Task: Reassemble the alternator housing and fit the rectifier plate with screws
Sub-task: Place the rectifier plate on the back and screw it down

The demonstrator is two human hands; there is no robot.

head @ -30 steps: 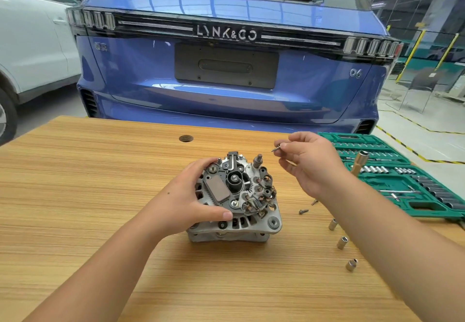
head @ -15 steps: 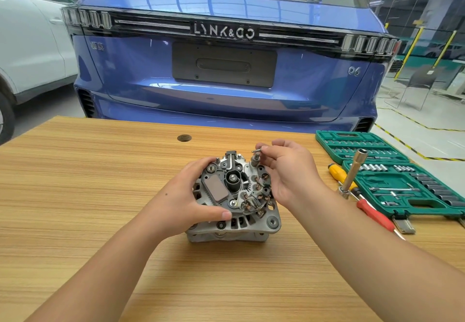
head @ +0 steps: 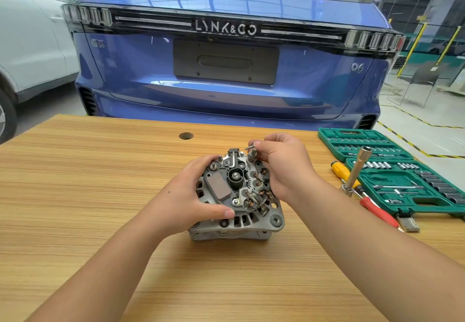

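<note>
Blue car (head: 226, 82) beyond table (head: 88, 183), green socket case (head: 402, 183)

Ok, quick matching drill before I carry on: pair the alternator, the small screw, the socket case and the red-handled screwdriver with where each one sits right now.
Things:
1. alternator
2. small screw
3. socket case
4. red-handled screwdriver

Places:
A. lying on the table beside the case's near edge
B. pinched in the right hand, above the housing's far edge
C. open at the table's right side
D. mid-table, steadied by the left hand

Pairs: 1-D, 2-B, 3-C, 4-A
</note>
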